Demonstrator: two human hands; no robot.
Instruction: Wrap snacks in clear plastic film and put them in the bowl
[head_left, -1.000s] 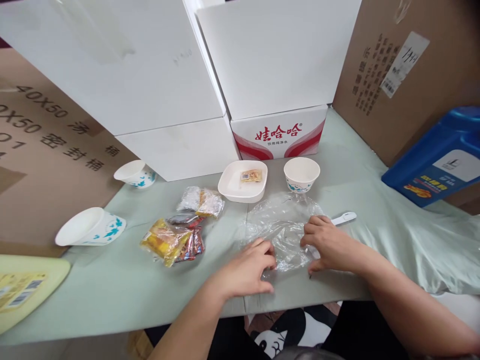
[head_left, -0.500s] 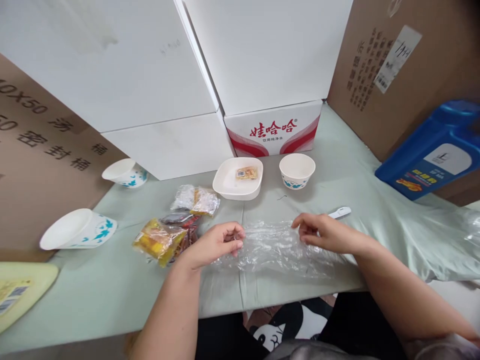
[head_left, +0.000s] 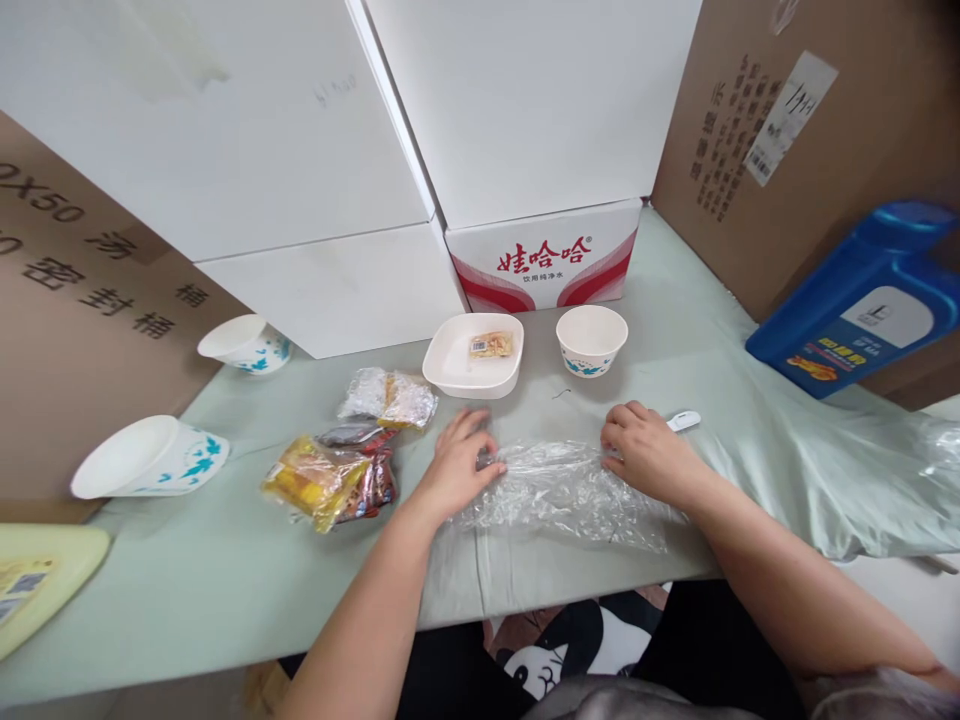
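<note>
A crumpled clear plastic bag [head_left: 562,495] lies spread on the green cloth in front of me. At its upper left edge is my left hand [head_left: 461,465], palm down, fingers stretched out and thumb apart, its tip at the plastic. My right hand [head_left: 649,450] rests on the upper right side with fingers bent but loose, nothing visibly gripped. Just beyond it shows the white handle [head_left: 684,421] of a small tool, its rest hidden by that hand. Left of my left hand lie several sealed food packets [head_left: 322,482], yellow, red and clear.
A white square bowl [head_left: 457,375] holding a small packet [head_left: 491,344] stands behind the bag, with a paper bowl [head_left: 592,345] beside it. Two more paper bowls [head_left: 187,460] lie tilted at left. A blue bottle [head_left: 855,300] is at right; cartons [head_left: 555,258] line the back.
My left hand has turned palm down, spreading its fingers forward past the bag's edge. My right hand has shifted slightly right and lowered onto the plastic. The bag lies flatter.
</note>
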